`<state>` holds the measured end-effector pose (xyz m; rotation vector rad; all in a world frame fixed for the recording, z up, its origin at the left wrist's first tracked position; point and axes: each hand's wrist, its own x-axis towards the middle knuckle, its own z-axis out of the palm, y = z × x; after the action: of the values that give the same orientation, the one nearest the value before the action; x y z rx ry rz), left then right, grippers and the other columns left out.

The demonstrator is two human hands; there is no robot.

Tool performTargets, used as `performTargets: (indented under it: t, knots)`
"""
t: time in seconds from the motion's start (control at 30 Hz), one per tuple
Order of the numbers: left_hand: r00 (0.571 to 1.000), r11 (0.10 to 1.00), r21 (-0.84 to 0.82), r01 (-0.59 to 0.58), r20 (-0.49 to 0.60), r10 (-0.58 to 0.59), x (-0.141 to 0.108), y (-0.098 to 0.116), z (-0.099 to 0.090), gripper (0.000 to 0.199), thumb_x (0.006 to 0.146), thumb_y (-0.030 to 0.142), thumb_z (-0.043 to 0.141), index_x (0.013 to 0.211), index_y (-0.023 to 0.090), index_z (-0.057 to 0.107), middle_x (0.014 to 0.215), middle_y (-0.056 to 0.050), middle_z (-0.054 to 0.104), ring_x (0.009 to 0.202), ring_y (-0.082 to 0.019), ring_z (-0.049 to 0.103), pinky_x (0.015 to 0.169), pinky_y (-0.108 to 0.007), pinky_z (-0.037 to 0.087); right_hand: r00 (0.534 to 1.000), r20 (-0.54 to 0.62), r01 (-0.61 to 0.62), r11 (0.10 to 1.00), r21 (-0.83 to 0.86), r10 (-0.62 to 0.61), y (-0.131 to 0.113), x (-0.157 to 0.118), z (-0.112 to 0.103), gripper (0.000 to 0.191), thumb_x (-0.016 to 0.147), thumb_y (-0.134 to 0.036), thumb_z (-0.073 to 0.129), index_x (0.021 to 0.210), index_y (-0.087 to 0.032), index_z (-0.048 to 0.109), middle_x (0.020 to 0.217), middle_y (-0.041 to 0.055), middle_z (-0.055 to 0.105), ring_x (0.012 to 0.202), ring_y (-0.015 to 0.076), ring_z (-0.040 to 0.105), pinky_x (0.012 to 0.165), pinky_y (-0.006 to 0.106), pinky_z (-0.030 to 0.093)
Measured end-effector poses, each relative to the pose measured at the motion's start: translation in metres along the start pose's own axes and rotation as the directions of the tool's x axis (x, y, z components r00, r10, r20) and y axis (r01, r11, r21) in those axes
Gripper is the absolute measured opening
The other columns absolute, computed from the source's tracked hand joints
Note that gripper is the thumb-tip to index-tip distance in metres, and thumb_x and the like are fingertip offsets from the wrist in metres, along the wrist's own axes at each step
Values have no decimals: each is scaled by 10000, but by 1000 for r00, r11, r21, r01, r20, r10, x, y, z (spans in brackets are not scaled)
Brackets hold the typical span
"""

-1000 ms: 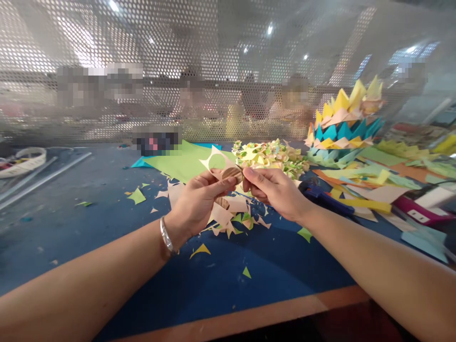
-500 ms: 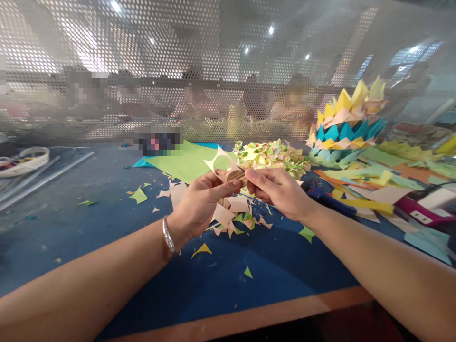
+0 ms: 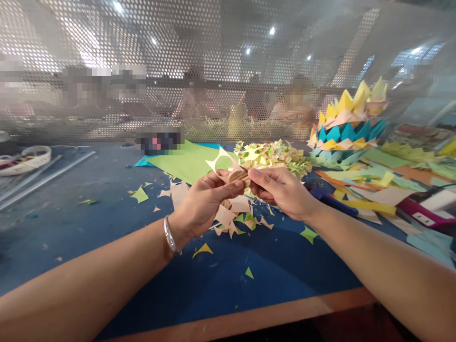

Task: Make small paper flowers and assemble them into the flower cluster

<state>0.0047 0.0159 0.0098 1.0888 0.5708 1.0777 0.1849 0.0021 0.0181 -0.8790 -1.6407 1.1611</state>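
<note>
In the head view, my left hand (image 3: 200, 203) is closed, its thumb and fingers pinching a small round disc with a wood-grain look (image 3: 240, 177). A pale peach paper offcut (image 3: 231, 159) with curved cut edges and pointed tips stands up behind the disc, in the same fingers. My right hand (image 3: 283, 191) is closed in a pinch at the disc's right edge. A small dark tip shows by its thumb, but what these fingers hold is mostly hidden. Below both hands lie peach and green paper scraps (image 3: 227, 216) on the blue tabletop (image 3: 142, 270).
Behind my hands are a green paper sheet (image 3: 178, 164) and a heap of small paper pieces (image 3: 281, 154). A tiered folded-paper crown (image 3: 347, 133) stands at right, near dark-blue-handled scissors (image 3: 331, 199) and a magenta-and-white object (image 3: 423, 216). A perforated screen (image 3: 221, 42) rises behind.
My hands stay almost in place with the disc and offcut. The right fingers have shifted slightly right, and more of the disc's wood-grain face shows. The whole view has moved a little.
</note>
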Motion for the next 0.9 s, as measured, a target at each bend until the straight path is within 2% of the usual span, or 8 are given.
performTargets:
  t: [0.17,0.5,0.6,0.77,0.9]
  knots:
    - [1000,1000,10,2,1,-2,0,1,0,185,700,150,810,676,145,627,708,10,652,711,-111,587,662,-244,405,1000,10,8,999,-32,-8,0,1,-1,491,899,-574,589,611,-180,537,473,-102,259,401,42,177,389,260,127]
    - [1000,1000,29,-4,15,4,-1,2,1,146,701,155,811,666,147,670,728,-7,670,738,-126,592,718,-266,422,1000,16,18,999,-34,-17,-2,1,-2,491,901,-571,585,603,-185,526,476,-97,281,398,44,178,377,252,127]
    - [1000,999,47,5,9,-6,-1,2,1,120,707,166,805,673,148,691,743,-17,679,741,-132,593,708,-268,420,1000,6,28,997,-68,-28,-2,1,-3,493,905,-567,584,604,-182,518,498,-86,308,411,44,195,387,252,129]
    - [999,998,61,-30,-14,31,-1,4,0,79,699,148,783,658,161,717,723,-7,684,723,-123,585,717,-261,419,999,14,44,990,-130,-43,0,0,-6,506,917,-575,561,602,-183,513,474,-95,256,412,49,197,402,252,145]
    - [999,997,70,-40,-17,41,-1,5,0,86,700,152,774,638,168,717,716,-9,687,724,-128,584,720,-269,414,998,13,64,983,-173,-62,1,1,-8,497,922,-565,558,607,-182,522,481,-84,302,419,52,216,408,252,163]
